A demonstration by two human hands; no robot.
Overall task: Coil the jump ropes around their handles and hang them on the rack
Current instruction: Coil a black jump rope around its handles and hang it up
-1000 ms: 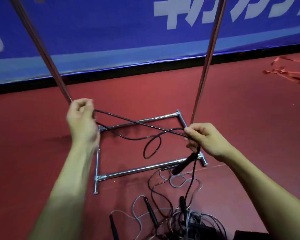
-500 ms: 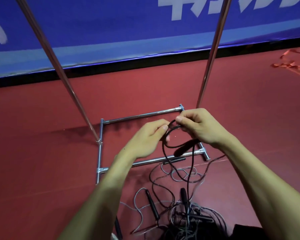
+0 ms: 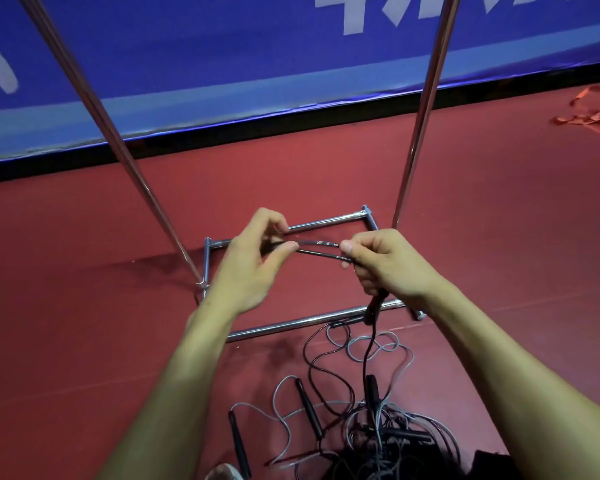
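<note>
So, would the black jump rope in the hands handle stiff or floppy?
Probably floppy: the black jump rope runs straight only between the left hand and right hand, and below it droops in loose curls to the floor. Likely light, as a fingertip pinch holds it. Its handle dangles under the right hand, so it may swing.

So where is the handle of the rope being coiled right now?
Head view, right of centre: the black handle sticks down out of the right hand, crossing the rack's near base bar, above the rope pile on the floor.
</note>
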